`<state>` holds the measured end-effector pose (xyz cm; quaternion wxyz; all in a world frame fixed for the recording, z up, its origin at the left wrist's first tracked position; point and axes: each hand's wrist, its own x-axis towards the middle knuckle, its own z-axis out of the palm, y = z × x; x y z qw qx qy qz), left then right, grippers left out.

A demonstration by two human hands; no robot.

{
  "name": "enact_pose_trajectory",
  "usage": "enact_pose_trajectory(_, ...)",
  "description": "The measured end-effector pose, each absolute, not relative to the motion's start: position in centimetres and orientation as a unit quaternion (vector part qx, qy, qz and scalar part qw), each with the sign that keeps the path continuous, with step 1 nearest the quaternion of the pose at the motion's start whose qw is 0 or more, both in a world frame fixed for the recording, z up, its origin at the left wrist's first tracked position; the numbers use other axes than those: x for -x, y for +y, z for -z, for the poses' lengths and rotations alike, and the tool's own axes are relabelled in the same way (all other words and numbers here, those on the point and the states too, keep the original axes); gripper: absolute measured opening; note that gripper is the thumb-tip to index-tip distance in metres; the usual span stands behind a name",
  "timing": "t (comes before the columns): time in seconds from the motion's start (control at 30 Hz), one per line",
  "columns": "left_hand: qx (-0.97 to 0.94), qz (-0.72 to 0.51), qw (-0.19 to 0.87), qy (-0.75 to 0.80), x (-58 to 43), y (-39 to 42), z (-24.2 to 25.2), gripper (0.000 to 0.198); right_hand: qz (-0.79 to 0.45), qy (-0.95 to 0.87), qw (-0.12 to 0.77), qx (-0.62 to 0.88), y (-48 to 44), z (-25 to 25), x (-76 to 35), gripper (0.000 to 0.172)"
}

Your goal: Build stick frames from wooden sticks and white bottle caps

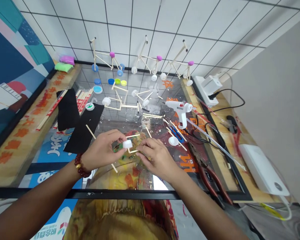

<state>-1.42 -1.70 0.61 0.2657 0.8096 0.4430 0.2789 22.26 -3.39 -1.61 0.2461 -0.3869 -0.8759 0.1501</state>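
Observation:
My left hand (102, 150) and my right hand (156, 156) meet above the glass tabletop (130, 186). Between them is a frame of thin wooden sticks (133, 135) with a white bottle cap (127, 144) at its joint. My left fingers pinch the frame beside the cap, and a long stick (113, 167) runs down from under that hand. My right fingertips press on the frame from the other side. The hands hide much of the frame. A beaded bracelet (81, 165) circles my left wrist.
A white hot glue gun (179, 110) lies to the right, near red-handled pliers (210, 176) and a white power bank (262, 168). Several stick models with caps (140, 60) stand at the back. Black foam sheets (82, 128) lie to the left.

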Motion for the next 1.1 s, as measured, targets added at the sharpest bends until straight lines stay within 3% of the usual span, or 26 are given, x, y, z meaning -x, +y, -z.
enact_pose_trajectory(0.4, -0.811, -0.295, 0.258, 0.434, 1.3, -1.8, -0.4, 0.015, -0.217, -0.848, 0.308, 0.372, -2.9, 2.3, -22.9, 0.009)
enact_pose_trajectory(1.1, -0.812, -0.314, 0.251, 0.424, 0.7, -1.9, -0.4, 0.015, -0.163, -0.870, 0.307, 0.350, -2.9, 2.8, -22.7, 0.012)
